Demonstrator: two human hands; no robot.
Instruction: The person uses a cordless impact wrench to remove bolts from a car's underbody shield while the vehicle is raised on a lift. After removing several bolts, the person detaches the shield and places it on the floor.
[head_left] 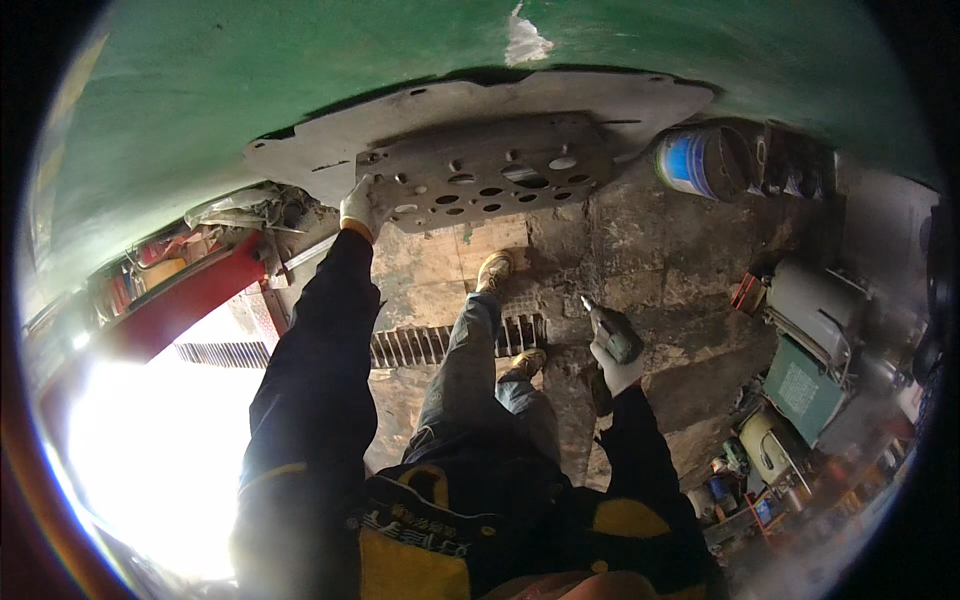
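A dark metal plate [480, 145] with many round and oval holes hangs ahead of me. At its left corner my left hand [360, 209], in a pale work glove, is closed on the edge; some of the fingers are hidden. Lower and to the right, my right hand [616, 369], also gloved, is wrapped round a dark cordless drill [620, 336]. Its narrow tip points up and to the left, apart from the plate. Behind the perforated plate spreads a wider grey metal sheet [660, 98], set against a green surface [330, 60].
A blue-and-white bucket [683, 162] lies at the right. Floor grating [410, 347] runs beneath my legs. On the left are a red metal beam [180, 300] and strong daylight. A grey tank [815, 305], a green panel [800, 388] and assorted tools line the right side.
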